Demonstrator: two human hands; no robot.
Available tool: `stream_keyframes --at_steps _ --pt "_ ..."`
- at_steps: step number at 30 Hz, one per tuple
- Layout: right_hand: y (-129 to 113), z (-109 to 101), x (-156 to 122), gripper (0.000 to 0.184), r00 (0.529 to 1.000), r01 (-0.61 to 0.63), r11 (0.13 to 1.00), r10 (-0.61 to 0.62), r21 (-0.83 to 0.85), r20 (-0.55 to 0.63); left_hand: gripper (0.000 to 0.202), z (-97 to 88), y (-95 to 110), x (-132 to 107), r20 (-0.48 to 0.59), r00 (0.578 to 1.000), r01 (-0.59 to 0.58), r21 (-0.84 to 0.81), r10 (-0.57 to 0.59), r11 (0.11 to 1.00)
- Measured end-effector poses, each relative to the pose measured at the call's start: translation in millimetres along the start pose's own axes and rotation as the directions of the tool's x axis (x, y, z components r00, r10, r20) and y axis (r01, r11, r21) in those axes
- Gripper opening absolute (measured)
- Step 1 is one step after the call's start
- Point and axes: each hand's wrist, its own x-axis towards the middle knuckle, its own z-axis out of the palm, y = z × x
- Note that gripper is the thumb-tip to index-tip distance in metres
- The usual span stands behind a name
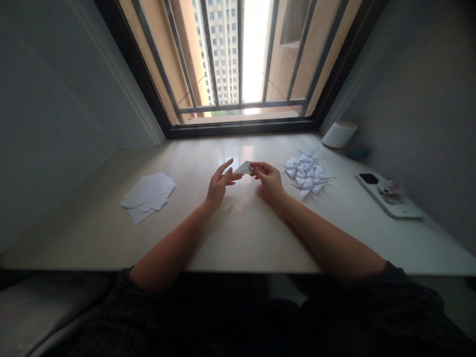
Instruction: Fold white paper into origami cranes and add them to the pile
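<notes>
A small piece of folded white paper (243, 168), roughly triangular, is held above the tabletop between my two hands. My right hand (269, 177) pinches its right end between thumb and fingers. My left hand (219, 183) is at the paper's left corner with its fingers apart and one finger raised. Some of its fingers reach below the paper; whether they touch it I cannot tell. To the right of my right hand lies a heap of folded white paper pieces (307, 172), several with thin pointed ends. Flat white paper sheets (148, 193) are stacked loosely to the left.
The pale tabletop (238, 238) runs up to a barred window (241, 106). At the right wall are a white cylindrical object (339, 135), a small dark blue item (357, 151) and a white phone (396, 206) with a clear, patterned attachment on its back.
</notes>
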Motion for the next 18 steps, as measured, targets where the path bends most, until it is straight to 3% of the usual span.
stream_keyframes --at_steps 5,9,18 --pt "2.0 1.0 -0.5 0.022 0.987 0.120 0.989 -0.109 -0.090 0.117 0.046 1.5 -4.9 1.0 -0.008 0.999 -0.033 0.109 0.034 0.993" --pt "1.5 2.5 -4.3 0.028 0.977 0.163 0.973 -0.136 -0.165 0.165 0.042 1.4 -8.9 1.2 -0.026 0.999 -0.024 0.095 0.027 0.995" --pt "2.0 7.3 -7.2 0.048 0.998 0.048 0.997 -0.049 0.053 0.027 0.047 0.7 -9.0 3.3 -0.053 0.998 0.032 0.062 -0.029 0.998"
